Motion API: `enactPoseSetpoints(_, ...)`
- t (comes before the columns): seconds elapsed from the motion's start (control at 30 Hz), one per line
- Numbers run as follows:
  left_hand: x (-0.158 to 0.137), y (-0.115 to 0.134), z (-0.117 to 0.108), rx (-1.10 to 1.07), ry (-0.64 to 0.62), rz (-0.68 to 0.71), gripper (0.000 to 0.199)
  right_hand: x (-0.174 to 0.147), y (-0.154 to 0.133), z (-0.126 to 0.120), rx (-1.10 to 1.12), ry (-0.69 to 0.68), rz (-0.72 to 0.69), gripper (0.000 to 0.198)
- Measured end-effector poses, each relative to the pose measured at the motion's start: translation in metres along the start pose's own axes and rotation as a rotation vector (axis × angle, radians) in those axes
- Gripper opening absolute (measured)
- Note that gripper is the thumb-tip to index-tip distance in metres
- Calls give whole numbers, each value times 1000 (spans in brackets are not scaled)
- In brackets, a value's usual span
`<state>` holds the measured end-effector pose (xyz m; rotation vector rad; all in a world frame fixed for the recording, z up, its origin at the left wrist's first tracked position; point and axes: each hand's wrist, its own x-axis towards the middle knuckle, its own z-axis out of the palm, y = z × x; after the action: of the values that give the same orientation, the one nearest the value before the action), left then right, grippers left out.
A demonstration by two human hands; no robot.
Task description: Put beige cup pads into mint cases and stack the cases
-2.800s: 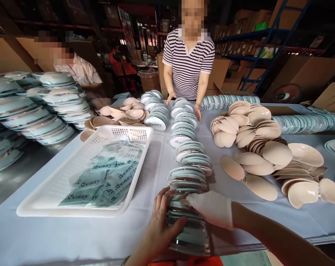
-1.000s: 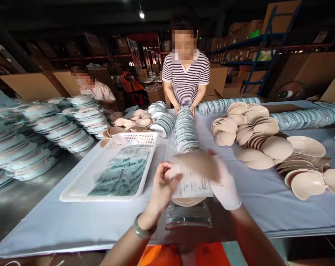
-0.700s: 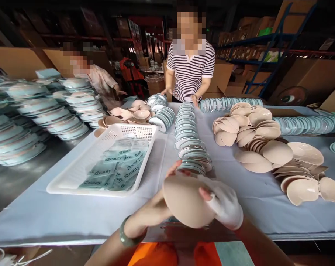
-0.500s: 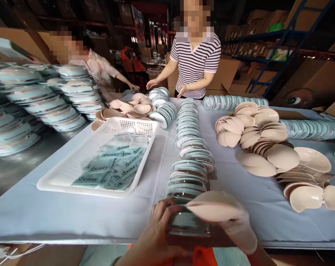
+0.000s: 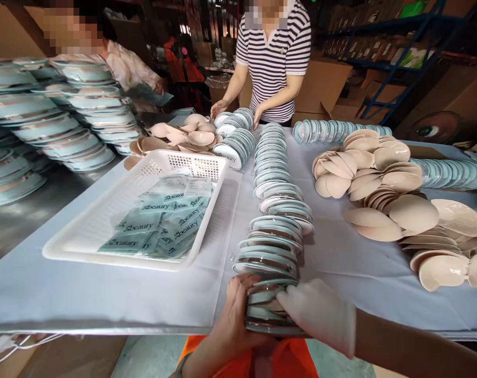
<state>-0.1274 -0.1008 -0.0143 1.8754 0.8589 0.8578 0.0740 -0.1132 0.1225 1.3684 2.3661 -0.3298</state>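
Observation:
A long row of clear round cases with pale blue rims (image 5: 276,226) runs down the middle of the table towards me. My bare left hand (image 5: 234,315) grips the left side of the nearest cases (image 5: 268,307) at the table's front edge. My right hand (image 5: 321,315), in a white glove, presses on their right side and top. Both hands clasp that near end of the row. Loose beige pads (image 5: 392,205) lie in heaps to the right.
A white perforated tray (image 5: 104,220) with teal sachets (image 5: 163,223) sits left of the row. Stacks of blue-rimmed cases (image 5: 57,126) fill the left side. A person in a striped shirt (image 5: 273,58) handles cases at the far end; another person (image 5: 120,68) stands at the back left.
Earlier both hands held up a beige pad with a printed sheet. The pad has gone down onto the near end of the row, and both hands now clasp the nearest cases.

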Motion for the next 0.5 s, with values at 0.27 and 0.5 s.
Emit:
enactPoseSetpoints(0.27,-4,-8,4,91,-9,7,79,-13,25,40,219,170,87,20)
enactPoseSetpoints(0.5,11,-25,-35,51,156,129,103,-46,105,32,702,985,165,29)
